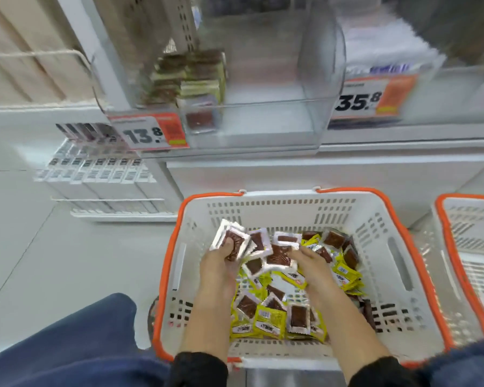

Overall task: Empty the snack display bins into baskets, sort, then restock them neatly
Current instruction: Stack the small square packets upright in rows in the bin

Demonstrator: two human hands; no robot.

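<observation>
I think I am about halfway, because the bin (pixel 235 88) up on the shelf holds only one small stack while the basket (pixel 380 247) on the floor is full of mixed packs (pixel 274 317), my left hand (pixel 221 263) grips a bunch and my right hand (pixel 310 263) pinches one more.

Retail shop, snack aisle: price tags (pixel 148 131) on clear display bins (pixel 252 79), orange-rim shopping baskets (pixel 285 202) on floor, barcoded boxes (pixel 95 169) on rack.
</observation>
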